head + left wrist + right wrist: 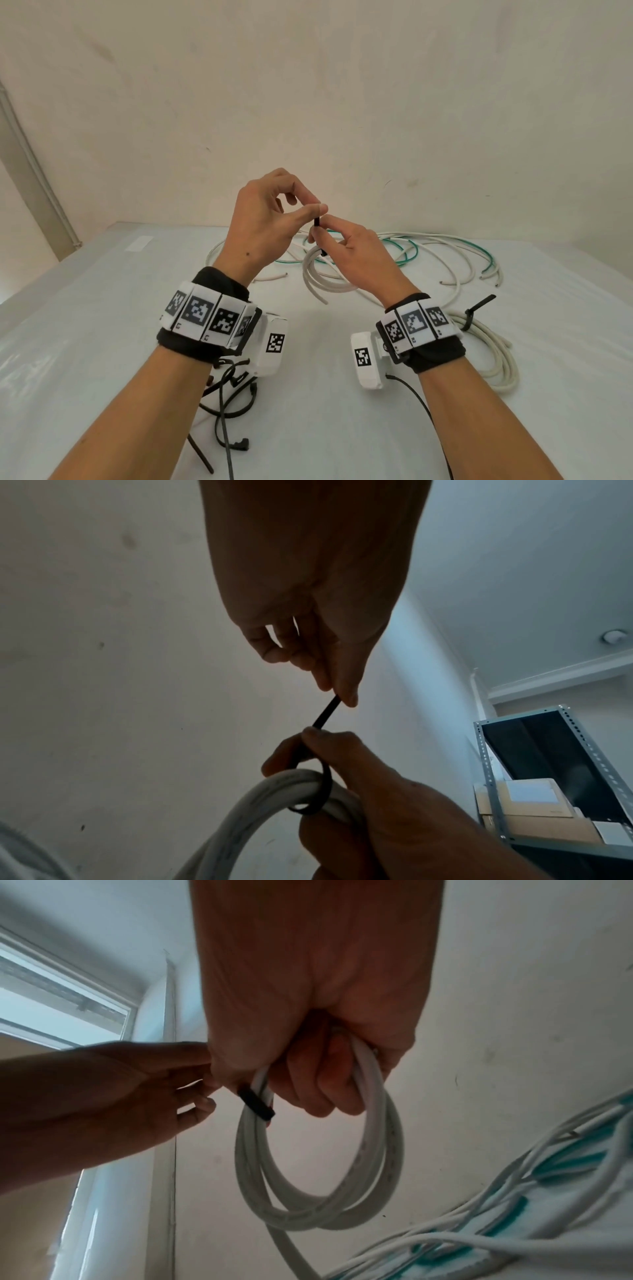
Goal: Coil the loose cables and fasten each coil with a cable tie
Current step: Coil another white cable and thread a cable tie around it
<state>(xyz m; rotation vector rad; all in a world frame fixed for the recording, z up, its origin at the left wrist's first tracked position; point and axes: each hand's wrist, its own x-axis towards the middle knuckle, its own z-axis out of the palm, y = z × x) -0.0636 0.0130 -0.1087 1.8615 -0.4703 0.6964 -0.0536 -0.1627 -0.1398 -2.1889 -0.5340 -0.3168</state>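
Both hands are raised above the middle of the surface (102, 308). The right hand (359, 260) has its fingers curled round a white cable coil (318, 1177), a black cable tie (325, 783) looped about the strands. The left hand (263, 226) pinches the tie's free end between thumb and forefinger. Only the left wrist view shows the loop; only the right wrist view shows the coil's full ring. Loose white and green cables (428, 253) lie toward the far edge, a tied coil (493, 346) near the right edge, spare black ties (226, 404) near the front.
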